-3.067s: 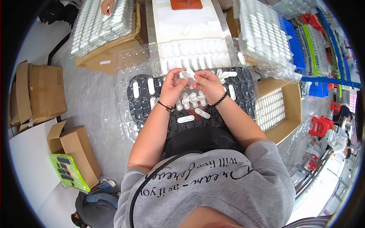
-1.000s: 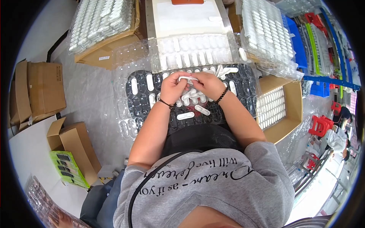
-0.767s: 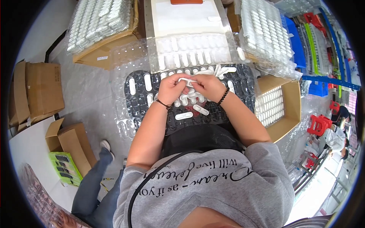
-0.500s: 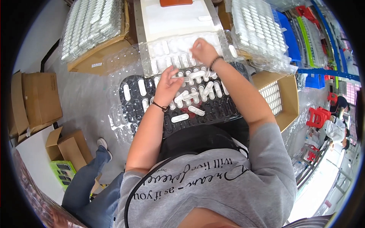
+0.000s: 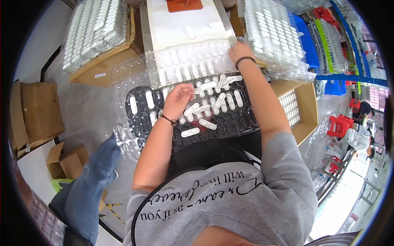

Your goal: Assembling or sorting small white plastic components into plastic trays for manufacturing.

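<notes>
My left hand [image 5: 179, 99] is over the dark lower part of a clear plastic blister tray [image 5: 242, 119], its fingertips closed on a white oval piece [image 5: 195, 91]. Loose white oval pieces lie around it, some stacked crosswise, one white piece [image 5: 207, 124] tilted near the front. Farther off, my right hand [image 5: 240, 52] is at the right end of a second clear tray [image 5: 154, 61], whose cavities hold several white pieces. Its fingers are bent together, and whatever they grip is hidden.
Behind the trays is a white board [image 5: 172, 24] with two loose pieces and an orange block [image 5: 184, 5]. Stacks of filled trays [image 5: 96, 33] stand on cartons to both sides. An open carton [image 5: 305, 106] is at right. A person's jeans-clad leg [image 5: 96, 176] is at left.
My right hand has moved right, from above the far tray to its right end. A second white piece now lies on the white board. The person's leg at left has come nearer.
</notes>
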Tool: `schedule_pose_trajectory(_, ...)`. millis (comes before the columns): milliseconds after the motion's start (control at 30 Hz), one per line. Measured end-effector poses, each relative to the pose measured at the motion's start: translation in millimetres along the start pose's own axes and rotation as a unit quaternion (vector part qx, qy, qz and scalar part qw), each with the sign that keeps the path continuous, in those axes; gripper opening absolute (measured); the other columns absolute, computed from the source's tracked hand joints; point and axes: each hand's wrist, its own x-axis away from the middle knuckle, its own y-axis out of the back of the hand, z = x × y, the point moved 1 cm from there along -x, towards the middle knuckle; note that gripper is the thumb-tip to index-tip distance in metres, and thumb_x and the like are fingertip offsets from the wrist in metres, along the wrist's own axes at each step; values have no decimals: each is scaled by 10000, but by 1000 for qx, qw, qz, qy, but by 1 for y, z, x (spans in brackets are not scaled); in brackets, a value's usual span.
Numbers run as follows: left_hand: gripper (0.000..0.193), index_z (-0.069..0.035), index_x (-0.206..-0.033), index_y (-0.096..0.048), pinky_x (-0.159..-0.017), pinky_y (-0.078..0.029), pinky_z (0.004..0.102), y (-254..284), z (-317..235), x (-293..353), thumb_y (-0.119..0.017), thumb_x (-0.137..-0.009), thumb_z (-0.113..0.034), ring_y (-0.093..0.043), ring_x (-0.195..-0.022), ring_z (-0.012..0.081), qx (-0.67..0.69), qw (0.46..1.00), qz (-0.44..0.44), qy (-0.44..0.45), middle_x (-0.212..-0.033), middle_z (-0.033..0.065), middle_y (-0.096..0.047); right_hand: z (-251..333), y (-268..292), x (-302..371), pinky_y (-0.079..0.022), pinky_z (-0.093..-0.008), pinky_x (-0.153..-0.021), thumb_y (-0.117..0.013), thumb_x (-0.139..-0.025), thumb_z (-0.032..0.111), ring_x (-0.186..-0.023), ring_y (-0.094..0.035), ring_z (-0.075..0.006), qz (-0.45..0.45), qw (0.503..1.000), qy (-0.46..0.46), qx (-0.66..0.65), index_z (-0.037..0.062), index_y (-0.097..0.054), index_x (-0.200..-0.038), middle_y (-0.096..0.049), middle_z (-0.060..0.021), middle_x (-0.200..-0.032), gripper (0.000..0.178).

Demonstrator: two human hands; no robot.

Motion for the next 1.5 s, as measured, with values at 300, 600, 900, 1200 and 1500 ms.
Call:
schedule_pose_trajectory(300,214,14,-1139,-524,-798,-504,263,-2,1,-1,-480,-940,-53,-608,-867,144,-5,1000,1,25,-999,97,-620,-60,-10,32,-507,-418,-856,-557,-852,190,-1021,-602,-352,-6,1000,-11,12,19,-639,-1019,-533,-195,-1181,253)
schedule_pose_trajectory(600,275,7,-1191,-495,-802,-504,260,-2,2,1,-518,-921,-36,-605,-889,141,11,1000,10,20,-1044,104,-611,-42,-7,45,-519,-421,-743,-580,-852,213,-875,-635,-337,-197,979,-49,10,31,-644,-937,-535,-170,-1160,210)
schedule_pose_trajectory(900,520,-59,-1361,-365,-810,-518,272,-8,-12,12,-599,-897,-52,-609,-942,145,11,997,62,-46,-1174,117,-582,62,-10,169,-482,-320,-678,-607,-834,59,-779,-566,-215,46,833,343,-432,29,-633,-865,-575,-95,-868,50)
schedule_pose_trajectory(1200,291,-33,-1182,-390,-805,-545,286,-15,-9,8,-539,-934,-66,-624,-978,198,62,995,-11,-74,-1078,121,-594,0,-20,134,-502,-378,-730,-633,-800,130,-848,-602,-302,-65,988,115,-82,36,-635,-969,-612,-144,-898,194)
schedule_pose_trajectory(1500,358,-38,-1236,-405,-785,-570,309,-11,-18,9,-557,-911,-24,-625,-964,206,72,997,-29,-29,-1107,104,-581,-12,-18,132,-507,-307,-726,-615,-823,74,-834,-638,-180,111,896,87,-422,8,-544,-1199,-667,-75,-907,388)
